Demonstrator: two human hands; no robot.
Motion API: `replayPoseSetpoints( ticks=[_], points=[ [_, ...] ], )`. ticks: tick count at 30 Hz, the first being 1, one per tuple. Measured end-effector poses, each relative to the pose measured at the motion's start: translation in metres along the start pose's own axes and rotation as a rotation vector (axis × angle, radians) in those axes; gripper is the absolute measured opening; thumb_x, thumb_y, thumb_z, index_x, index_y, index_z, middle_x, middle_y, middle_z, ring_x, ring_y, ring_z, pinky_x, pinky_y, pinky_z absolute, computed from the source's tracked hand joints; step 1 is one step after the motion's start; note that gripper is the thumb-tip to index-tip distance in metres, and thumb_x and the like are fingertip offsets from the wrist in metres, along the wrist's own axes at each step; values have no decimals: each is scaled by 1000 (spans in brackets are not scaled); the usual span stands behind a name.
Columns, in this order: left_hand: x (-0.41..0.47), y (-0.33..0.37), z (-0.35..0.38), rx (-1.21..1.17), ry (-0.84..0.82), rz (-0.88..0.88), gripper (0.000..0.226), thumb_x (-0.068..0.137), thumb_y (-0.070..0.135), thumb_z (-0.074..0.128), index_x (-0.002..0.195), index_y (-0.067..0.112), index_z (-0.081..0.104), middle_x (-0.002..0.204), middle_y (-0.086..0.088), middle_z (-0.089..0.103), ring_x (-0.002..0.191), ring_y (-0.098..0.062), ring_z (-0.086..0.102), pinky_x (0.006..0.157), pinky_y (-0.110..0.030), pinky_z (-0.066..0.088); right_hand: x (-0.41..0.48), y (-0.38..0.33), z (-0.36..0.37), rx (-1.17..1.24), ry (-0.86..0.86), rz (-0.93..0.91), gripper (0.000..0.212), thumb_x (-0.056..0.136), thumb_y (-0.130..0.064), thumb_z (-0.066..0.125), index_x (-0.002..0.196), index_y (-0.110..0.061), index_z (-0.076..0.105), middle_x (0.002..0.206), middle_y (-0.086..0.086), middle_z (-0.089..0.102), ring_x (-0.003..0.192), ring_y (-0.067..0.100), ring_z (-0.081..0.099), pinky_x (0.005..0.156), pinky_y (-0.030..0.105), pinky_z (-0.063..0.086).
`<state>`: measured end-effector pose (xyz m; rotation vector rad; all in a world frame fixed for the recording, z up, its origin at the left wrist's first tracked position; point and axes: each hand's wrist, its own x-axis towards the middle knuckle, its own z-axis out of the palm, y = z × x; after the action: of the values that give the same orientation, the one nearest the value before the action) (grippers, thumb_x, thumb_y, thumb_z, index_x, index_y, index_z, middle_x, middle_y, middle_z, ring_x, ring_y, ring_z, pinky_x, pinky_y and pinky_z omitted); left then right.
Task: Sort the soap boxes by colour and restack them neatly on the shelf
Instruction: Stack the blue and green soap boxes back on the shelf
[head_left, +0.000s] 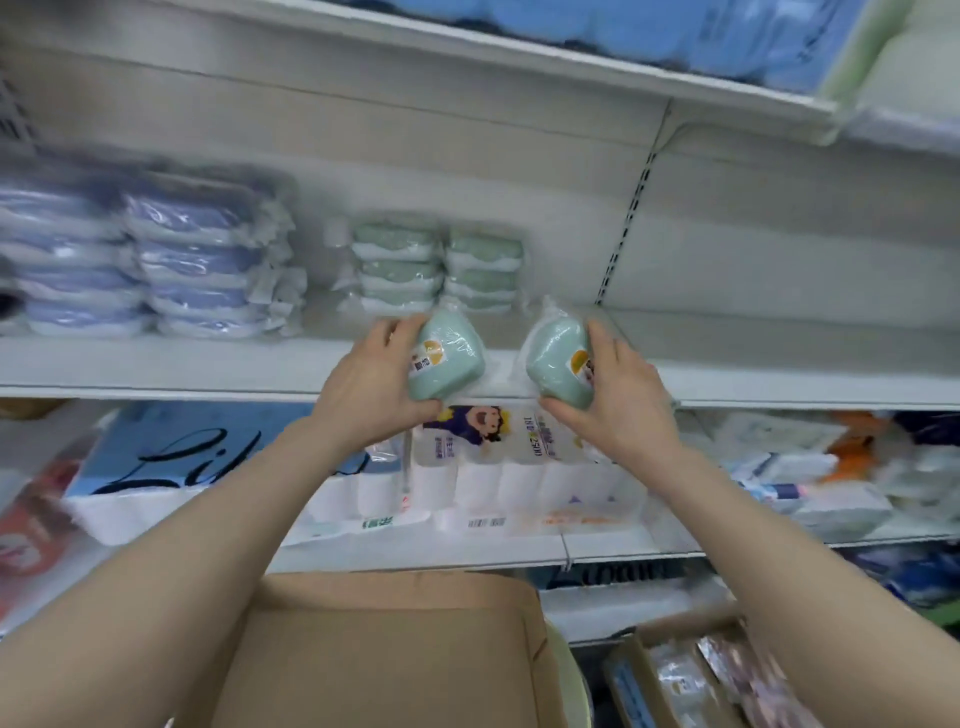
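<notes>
At the front lip of the middle shelf (208, 364), both hands loaded.

- Left hand (374, 374): fingers and thumb curled round a green soap box (449, 358), film-wrapped, tipped on edge.
- Right hand (623, 395): same wrap-around hold on a second green box (558, 364). The two boxes are near each other but not touching.
- Green stacks (436, 270) stand two abreast just behind my boxes. Blue stacks (156, 254) sit well to the left.

How I'd do it well: lay each box flat with its lid up and set one on each green column. Square the edges to the box beneath before letting go. The film looks slippery, so I'd lower it rather than drop it and keep the loose wrap tails tucked to the back. Nothing green goes near the blue.

Writing:
- Each box carries a round orange-yellow sticker (428, 356) with dark characters, too blurred to read.
- On the shelf below, a toilet-roll pack (498, 457) shows a cartoon figure and upside-down print, possibly "250"; I can't be sure.
- Beside it, a blue pack (182, 452) has black script beginning "Li"; my arm hides the rest.
- The cardboard carton (389, 649) under my arms shows no print.
</notes>
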<state>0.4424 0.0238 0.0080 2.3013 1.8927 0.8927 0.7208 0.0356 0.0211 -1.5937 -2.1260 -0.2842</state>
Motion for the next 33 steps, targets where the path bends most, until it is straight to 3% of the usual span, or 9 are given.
replayPoseSetpoints(
  ticks=[3, 7, 16, 22, 26, 29, 33],
  points=[
    [29, -6, -24, 87, 5, 18, 97, 65, 40, 78, 146, 24, 27, 132, -9, 43, 111, -29, 51, 86, -37, 46, 37, -4, -18, -7, 11, 11, 95, 70, -55, 76, 144, -18, 30, 128, 5, 53, 118, 27, 49, 94, 42, 39],
    [58, -23, -42, 201, -28, -32, 95, 65, 41, 78, 144, 23, 29, 131, -9, 46, 114, -29, 49, 88, -37, 44, 95, -8, -20, -82, 53, -79, 88, 67, -56, 76, 137, -18, 39, 129, 2, 54, 118, 29, 48, 94, 42, 35],
    [92, -47, -37, 324, -29, -112, 86, 70, 37, 75, 140, 13, 30, 129, -8, 51, 112, -27, 53, 89, -34, 44, 235, -30, 7, -178, -138, -176, 85, 71, -49, 76, 142, -29, 33, 144, -1, 44, 129, 30, 34, 97, 40, 29],
    [114, -60, -29, 341, -61, -174, 90, 72, 35, 71, 144, 14, 23, 129, -10, 51, 112, -31, 53, 91, -36, 46, 300, -30, 33, -160, -170, -216, 84, 72, -48, 75, 144, -30, 36, 144, 0, 44, 126, 31, 38, 95, 39, 33],
    [130, -63, -32, 328, -68, -183, 88, 71, 35, 69, 143, 16, 23, 134, -10, 50, 118, -32, 51, 96, -35, 42, 313, -24, 59, -127, -233, -220, 53, 89, -41, 62, 139, -32, 47, 143, -1, 46, 122, 34, 44, 96, 39, 39],
    [146, -63, -40, 281, -47, -160, 91, 69, 35, 69, 144, 19, 21, 136, -9, 48, 120, -33, 48, 99, -36, 41, 307, -20, 71, -118, -153, -232, 44, 95, -36, 55, 138, -33, 48, 140, -2, 49, 120, 33, 47, 93, 39, 39],
    [181, -55, -57, 304, 23, -124, 88, 68, 29, 70, 143, 20, 25, 137, -7, 46, 124, -30, 44, 104, -34, 32, 290, -15, 85, -35, 64, -270, 40, 91, -28, 63, 130, -27, 59, 129, 1, 57, 116, 33, 51, 88, 43, 40]
  ],
)
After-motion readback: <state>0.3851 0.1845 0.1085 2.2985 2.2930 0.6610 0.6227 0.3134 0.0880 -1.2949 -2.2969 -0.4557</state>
